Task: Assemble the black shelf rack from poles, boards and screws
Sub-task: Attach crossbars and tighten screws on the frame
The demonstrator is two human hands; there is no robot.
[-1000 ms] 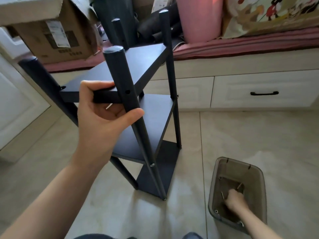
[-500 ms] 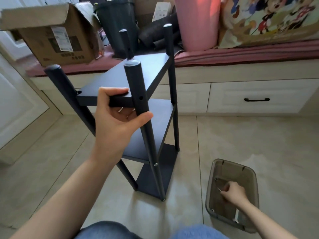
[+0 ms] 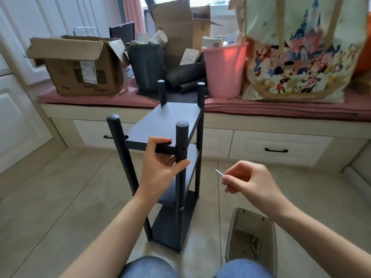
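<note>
The black shelf rack [image 3: 170, 121] stands upright on the tiled floor with three boards between its poles. My left hand [image 3: 160, 169] grips the top board's near edge, thumb against the near right pole [image 3: 181, 157], just below an open screw hole. My right hand [image 3: 247, 181] is raised to the right of the rack and pinches a silver screw [image 3: 219, 172], its tip pointing up and left toward the pole. The screw is a short gap away from the rack.
A smoky plastic bin [image 3: 253, 235] with several loose screws sits on the floor at lower right. Behind the rack runs a window bench with drawers [image 3: 277, 149], loaded with a cardboard box [image 3: 80, 67], a pink bucket [image 3: 224, 71] and a cartoon bag [image 3: 301, 49]. My knees show at the bottom.
My right hand has come up out of the bin with a screw and moved toward the rack. My left hand keeps its grip. The camera tilted upward.
</note>
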